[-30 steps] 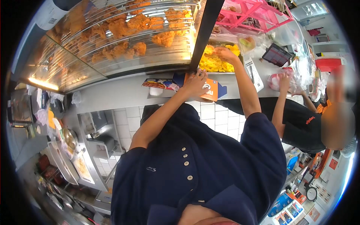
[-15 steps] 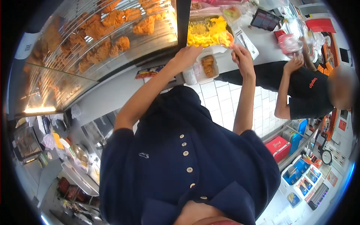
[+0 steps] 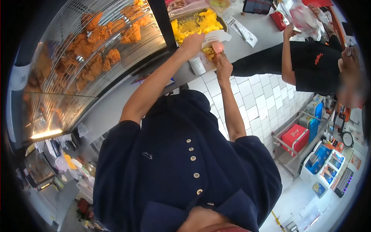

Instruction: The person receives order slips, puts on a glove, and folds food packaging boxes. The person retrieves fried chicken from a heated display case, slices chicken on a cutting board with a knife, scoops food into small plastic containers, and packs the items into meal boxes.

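Note:
My left hand point(image 3: 193, 45) is closed on the flap of a white takeaway box point(image 3: 219, 36) at the counter's edge. In my right hand point(image 3: 224, 69) is the handle of a pink serving spoon point(image 3: 218, 47), its bowl over the box. Browned fried food and some yellow point(image 3: 210, 53) show inside the box, partly hidden by the spoon and my hands. Just beyond lies a metal tray point(image 3: 225, 27) of yellow rice point(image 3: 208, 21), with a bare patch at its middle. A white can or cup point(image 3: 197, 65) stands left of the box.
A lit glass cabinet point(image 3: 127, 65) with fried chicken point(image 3: 101, 34) on wire racks fills the left. On the counter point(image 3: 235, 46) are a printed slip point(image 3: 242, 31) and a dark tablet point(image 3: 257, 5). A co-worker in black point(image 3: 309, 63) handles plastic bags point(image 3: 303, 17) at right.
My right hand has brought the spoon from the rice tray back toward me, over the box. My left hand has moved from the tray's edge to the box flap. The view has shifted.

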The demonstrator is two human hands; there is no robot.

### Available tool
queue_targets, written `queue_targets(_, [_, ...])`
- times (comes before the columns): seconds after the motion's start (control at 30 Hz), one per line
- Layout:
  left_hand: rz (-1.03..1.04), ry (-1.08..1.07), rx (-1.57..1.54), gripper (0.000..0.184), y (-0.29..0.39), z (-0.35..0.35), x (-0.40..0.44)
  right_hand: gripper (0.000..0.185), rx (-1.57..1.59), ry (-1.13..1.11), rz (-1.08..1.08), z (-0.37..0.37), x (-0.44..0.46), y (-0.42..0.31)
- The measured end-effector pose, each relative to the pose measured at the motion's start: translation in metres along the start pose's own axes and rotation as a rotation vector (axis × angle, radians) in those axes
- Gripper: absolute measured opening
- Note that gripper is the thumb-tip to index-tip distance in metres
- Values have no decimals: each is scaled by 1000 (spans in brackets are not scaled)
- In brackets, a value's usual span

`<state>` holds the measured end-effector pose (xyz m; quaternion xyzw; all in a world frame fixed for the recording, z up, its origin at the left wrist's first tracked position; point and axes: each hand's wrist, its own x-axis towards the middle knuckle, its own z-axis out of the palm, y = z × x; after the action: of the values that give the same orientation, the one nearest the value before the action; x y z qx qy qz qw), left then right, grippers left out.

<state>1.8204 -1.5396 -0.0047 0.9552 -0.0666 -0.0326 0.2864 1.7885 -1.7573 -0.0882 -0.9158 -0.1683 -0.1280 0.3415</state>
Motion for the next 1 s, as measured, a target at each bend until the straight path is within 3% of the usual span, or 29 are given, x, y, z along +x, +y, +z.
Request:
queue_targets(0.1, [-27, 65, 32, 28, 2, 5, 6, 22, 29, 43, 13, -14, 11, 0])
queue_targets(0.2, [-55, 86, 29, 31, 6, 14, 16, 30, 427, 171, 278, -34, 31, 0])
queue_targets(0.27, [-50, 124, 36, 29, 18, 23, 14, 29, 476, 91, 396, -67, 53, 6])
queue_targets(0.33, [-40, 163, 48, 27, 30, 22, 12, 28, 675, 138, 407, -94, 84, -13])
queue_targets(0.37, [-57, 105, 0, 26, 37, 21, 10, 27, 603, 112, 393, -109, 106, -31])
queue_targets(0.43, [-71, 54, -46, 30, 45, 30, 2, 29, 440, -50, 205, -111, 152, -34])
queue_targets(0.5, [-36, 265, -65, 57, 45, 61, -10, 28, 212, -252, -48, -88, 197, -28])
queue_targets(0.53, [-37, 270, -63, 57, 47, 63, -13, 26, 81, -351, -164, -71, 217, -28])
queue_targets(0.6, [-238, 17, -245, 67, 49, 64, -22, 17, -381, -414, -497, -26, 244, -25])
queue_targets(0.8, [-307, 59, -61, 77, 46, 77, -33, 11, -681, -535, -753, 58, 230, -6])
queue_targets(0.87, [-299, 55, -58, 78, 47, 81, -35, 13, -504, -510, -738, 83, 225, 17])
queue_targets(0.97, [-304, 92, -74, 80, 43, 84, -35, 23, -247, -466, -261, 101, 229, 11])
queue_targets(1.0, [-283, 81, -66, 81, 43, 87, -38, 23, -246, -480, -260, 107, 227, 11])
